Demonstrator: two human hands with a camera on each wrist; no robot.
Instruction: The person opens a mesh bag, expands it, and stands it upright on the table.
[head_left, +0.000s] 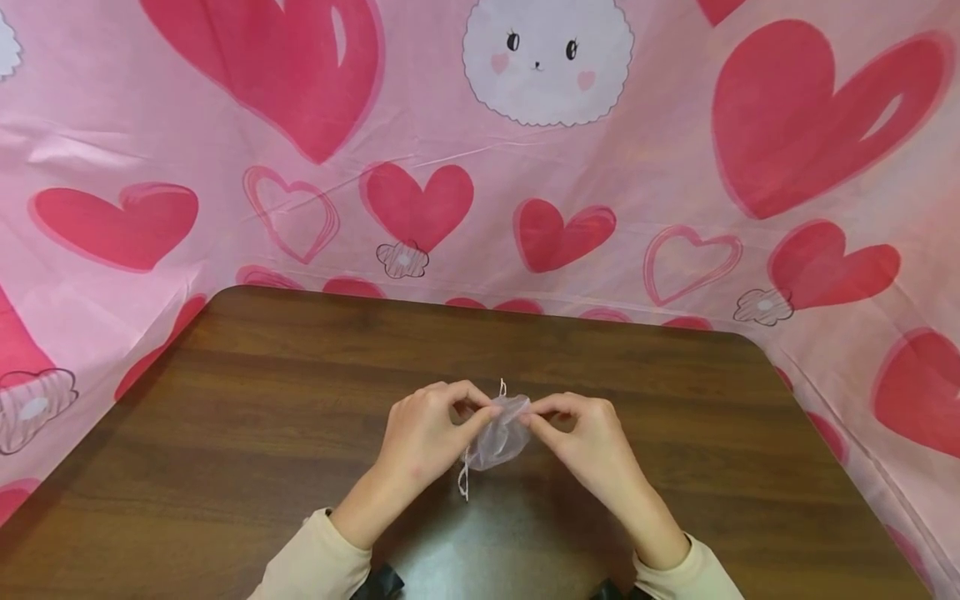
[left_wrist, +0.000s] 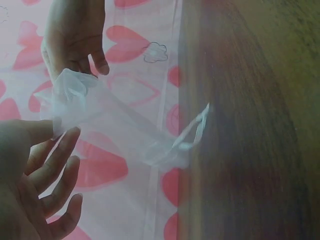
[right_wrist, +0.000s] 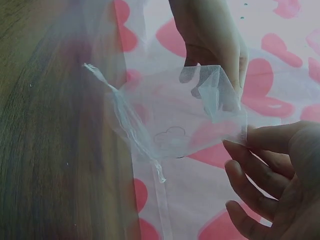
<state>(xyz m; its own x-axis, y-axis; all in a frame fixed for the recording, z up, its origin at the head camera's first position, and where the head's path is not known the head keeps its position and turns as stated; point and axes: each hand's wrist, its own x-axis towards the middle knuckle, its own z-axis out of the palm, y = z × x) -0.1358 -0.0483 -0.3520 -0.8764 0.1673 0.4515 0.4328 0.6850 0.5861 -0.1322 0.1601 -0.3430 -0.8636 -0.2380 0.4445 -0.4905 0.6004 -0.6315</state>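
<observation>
A small sheer white drawstring pouch [head_left: 501, 437] hangs between both hands above the table. My left hand [head_left: 429, 429] pinches one corner of it between thumb and index finger. The opposite corner is pinched the same way by my right hand [head_left: 588, 442]. In the left wrist view the pouch [left_wrist: 120, 125] looks thin and see-through, with a white cord loop [left_wrist: 196, 129] at its far end. The right wrist view shows the cord [right_wrist: 125, 117] running across the gathered end of the pouch [right_wrist: 180, 120], opposite the pinched corners. I see nothing inside the pouch.
The brown wooden table [head_left: 262, 400] lies under both hands. Behind it and along its sides hangs a pink cloth [head_left: 585, 167] printed with red hearts. Beige sleeves [head_left: 318, 558] cover the forearms, and dark straps [head_left: 378, 583] show near the bottom edge.
</observation>
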